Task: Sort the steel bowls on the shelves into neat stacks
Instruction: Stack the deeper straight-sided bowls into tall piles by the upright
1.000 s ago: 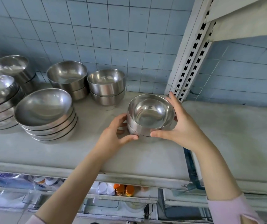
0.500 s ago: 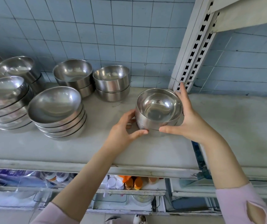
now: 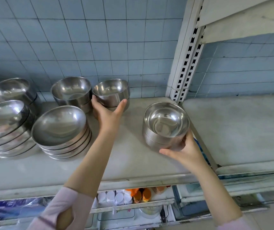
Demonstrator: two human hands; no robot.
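Note:
A short stack of small deep steel bowls (image 3: 165, 125) stands on the white shelf (image 3: 129, 160) near the upright post. My right hand (image 3: 181, 150) grips its near side from below. At the back, my left hand (image 3: 107, 112) wraps around the front of another small bowl stack (image 3: 111, 92). Left of it stands a similar deep bowl stack (image 3: 71, 91). Wide shallow bowls form a stack (image 3: 61, 128) at front left, with further stacks (image 3: 3, 123) beyond it.
A slotted white upright (image 3: 187, 52) divides this shelf from the bare shelf (image 3: 242, 127) on the right. A higher shelf (image 3: 242, 19) overhangs at top right. Below the shelf edge sit small jars and bottles (image 3: 129, 196). Blue tiled wall (image 3: 83, 44) behind.
My left hand has let go of the near bowl stack and reached back to the small stack by the wall. My right hand slid down to the near stack's front side.

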